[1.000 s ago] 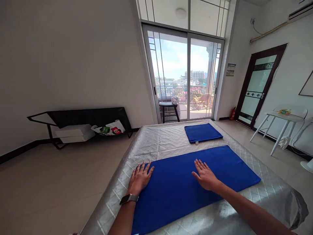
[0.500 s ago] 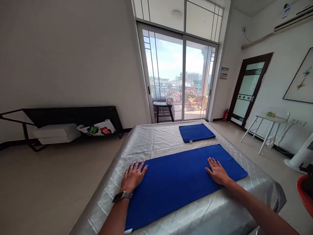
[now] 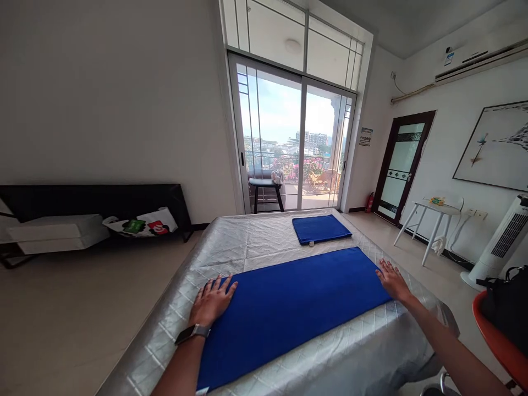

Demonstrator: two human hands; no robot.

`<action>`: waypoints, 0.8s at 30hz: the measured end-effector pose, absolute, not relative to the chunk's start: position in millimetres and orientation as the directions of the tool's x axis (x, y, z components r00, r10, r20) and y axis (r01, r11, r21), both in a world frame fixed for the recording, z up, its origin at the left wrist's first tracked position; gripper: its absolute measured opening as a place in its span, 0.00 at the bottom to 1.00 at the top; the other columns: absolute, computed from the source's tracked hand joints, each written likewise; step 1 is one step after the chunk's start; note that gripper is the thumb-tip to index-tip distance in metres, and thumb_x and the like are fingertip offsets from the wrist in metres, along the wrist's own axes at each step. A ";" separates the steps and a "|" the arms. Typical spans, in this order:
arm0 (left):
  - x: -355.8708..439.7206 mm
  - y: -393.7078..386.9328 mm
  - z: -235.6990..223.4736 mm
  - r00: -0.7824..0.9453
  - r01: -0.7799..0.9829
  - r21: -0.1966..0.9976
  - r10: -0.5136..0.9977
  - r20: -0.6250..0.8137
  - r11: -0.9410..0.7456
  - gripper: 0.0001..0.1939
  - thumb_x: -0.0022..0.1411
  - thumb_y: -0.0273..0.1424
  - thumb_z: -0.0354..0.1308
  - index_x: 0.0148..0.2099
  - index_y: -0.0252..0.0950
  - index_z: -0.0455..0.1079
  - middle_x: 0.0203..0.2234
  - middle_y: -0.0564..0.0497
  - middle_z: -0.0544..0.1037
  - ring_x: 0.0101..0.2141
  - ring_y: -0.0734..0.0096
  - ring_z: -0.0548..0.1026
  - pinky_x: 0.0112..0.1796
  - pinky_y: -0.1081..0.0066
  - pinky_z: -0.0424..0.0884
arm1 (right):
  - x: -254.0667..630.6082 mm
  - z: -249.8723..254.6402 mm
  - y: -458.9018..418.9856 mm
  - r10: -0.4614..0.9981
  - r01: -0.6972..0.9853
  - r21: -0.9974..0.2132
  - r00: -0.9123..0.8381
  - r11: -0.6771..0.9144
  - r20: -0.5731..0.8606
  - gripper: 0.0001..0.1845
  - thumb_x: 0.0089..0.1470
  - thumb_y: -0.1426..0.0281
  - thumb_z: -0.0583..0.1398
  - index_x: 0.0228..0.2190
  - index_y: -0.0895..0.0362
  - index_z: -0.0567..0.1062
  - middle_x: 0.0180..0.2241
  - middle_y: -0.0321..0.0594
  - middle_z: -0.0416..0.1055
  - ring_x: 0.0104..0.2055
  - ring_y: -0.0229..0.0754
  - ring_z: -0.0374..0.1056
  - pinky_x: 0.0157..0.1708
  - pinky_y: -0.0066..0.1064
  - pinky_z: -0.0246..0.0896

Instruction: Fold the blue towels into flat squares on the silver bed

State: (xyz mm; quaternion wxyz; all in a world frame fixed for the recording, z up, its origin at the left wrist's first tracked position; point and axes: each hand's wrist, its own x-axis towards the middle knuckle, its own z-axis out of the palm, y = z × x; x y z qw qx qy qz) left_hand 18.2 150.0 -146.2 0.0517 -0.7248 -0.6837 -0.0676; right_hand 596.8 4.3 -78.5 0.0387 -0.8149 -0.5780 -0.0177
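A long blue cloth (image 3: 289, 308), folded into a flat rectangle, lies across the silver quilted cover (image 3: 231, 242) of a table-like surface. My left hand (image 3: 212, 301), with a watch (image 3: 192, 333) on its wrist, rests flat with fingers spread over the cloth's left edge. At the opposite end, my right hand (image 3: 394, 280) lies with fingers outstretched at the right edge; part of that edge is hidden under it. Farther back sits a smaller folded blue cloth (image 3: 322, 229) with a small white tag.
Sliding glass doors (image 3: 272, 143) stand beyond the far edge. On the right are a white chair (image 3: 437, 209), a tower fan (image 3: 501, 242) and an orange chair (image 3: 495, 330) holding a black bag (image 3: 507, 302). Low black furniture (image 3: 124, 198) runs along the left wall.
My right hand has slid right, from the cloth's surface out to its right edge. My left hand stays at the left edge. The view has turned a little to the right.
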 end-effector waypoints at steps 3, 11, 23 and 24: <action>17.8 152.4 -149.0 0.050 0.999 0.013 0.984 0.171 -0.053 0.30 0.69 0.39 0.37 0.69 0.39 0.60 0.69 0.42 0.59 0.68 0.49 0.56 0.64 0.50 0.54 | 551.8 -76.8 21.0 0.984 0.986 -0.079 0.154 -0.148 0.090 0.34 0.67 0.60 0.39 0.70 0.57 0.51 0.72 0.41 0.45 0.74 0.47 0.37 0.70 0.48 0.36; 11.2 157.7 -155.2 0.087 0.996 -0.014 0.985 0.149 -0.086 0.30 0.70 0.40 0.40 0.70 0.42 0.58 0.69 0.43 0.60 0.67 0.50 0.57 0.63 0.48 0.55 | 395.7 -92.6 80.5 0.961 0.938 -0.220 -0.275 0.269 0.004 0.37 0.68 0.50 0.39 0.71 0.55 0.46 0.72 0.41 0.43 0.74 0.45 0.35 0.70 0.45 0.32; 4.9 154.6 -159.0 0.112 0.982 -0.158 0.993 0.041 -0.104 0.27 0.72 0.37 0.44 0.71 0.47 0.55 0.71 0.46 0.53 0.69 0.51 0.52 0.65 0.50 0.50 | 491.5 -97.2 134.5 0.988 0.990 -0.140 -0.032 0.010 -0.153 0.45 0.64 0.44 0.34 0.71 0.58 0.42 0.73 0.41 0.38 0.74 0.44 0.31 0.71 0.41 0.25; 3.4 154.7 -160.6 0.108 0.980 -0.172 0.993 0.038 -0.100 0.27 0.72 0.36 0.45 0.71 0.47 0.56 0.71 0.47 0.53 0.70 0.51 0.52 0.65 0.49 0.50 | 513.4 -97.3 137.8 0.988 0.991 -0.128 0.027 -0.046 -0.150 0.44 0.64 0.44 0.34 0.71 0.58 0.42 0.73 0.40 0.39 0.74 0.44 0.32 0.71 0.41 0.26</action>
